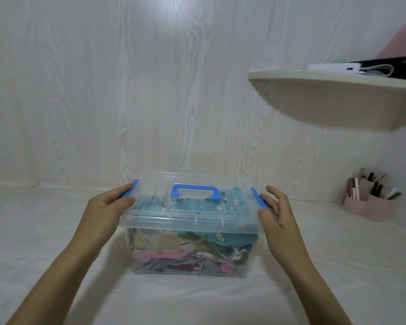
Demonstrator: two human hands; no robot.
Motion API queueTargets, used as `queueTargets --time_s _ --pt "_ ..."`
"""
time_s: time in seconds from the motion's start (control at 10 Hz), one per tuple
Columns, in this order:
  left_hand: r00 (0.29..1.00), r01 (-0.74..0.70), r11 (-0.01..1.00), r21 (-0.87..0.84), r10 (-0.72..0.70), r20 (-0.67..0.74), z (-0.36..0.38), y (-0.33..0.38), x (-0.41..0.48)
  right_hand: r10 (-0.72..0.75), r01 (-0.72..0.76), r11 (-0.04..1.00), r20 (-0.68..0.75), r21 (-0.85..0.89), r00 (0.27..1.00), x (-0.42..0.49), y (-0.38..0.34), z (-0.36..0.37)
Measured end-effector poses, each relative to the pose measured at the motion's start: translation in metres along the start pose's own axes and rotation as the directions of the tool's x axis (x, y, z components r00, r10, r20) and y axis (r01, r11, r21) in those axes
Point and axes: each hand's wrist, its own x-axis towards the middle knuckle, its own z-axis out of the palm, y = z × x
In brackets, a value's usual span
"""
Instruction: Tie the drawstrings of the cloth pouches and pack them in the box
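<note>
A clear plastic box (pixel 242 259) stands on the white surface in the middle, with its clear lid (pixel 155 184) on top and a blue handle (pixel 195 192) on the lid. Several patterned cloth pouches (pixel 192 249) in teal, cream and pink fill it. My left hand (pixel 108 207) lies against the box's left end, fingers over the blue left clip (pixel 130 191), thumb at the lid's edge. My right hand (pixel 277 212) is at the right end with fingers spread, thumb and palm beside the blue right clip (pixel 259 198).
A white curved shelf (pixel 326 95) juts out at upper right, carrying a white device and a dark flat item. A pink organiser (pixel 370 205) with cosmetics sits at the far right on the surface. A white wood-grain wall stands behind the box.
</note>
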Motion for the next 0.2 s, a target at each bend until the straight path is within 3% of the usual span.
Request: queueTargets --time_s 0.2 --pt "0.999 -0.018 0.996 -0.088 0.015 -0.04 -0.0009 -0.005 -0.0026 0.009 -0.004 0.991 -0.035 0.133 0.999 -0.0041 0.0031 0.0043"
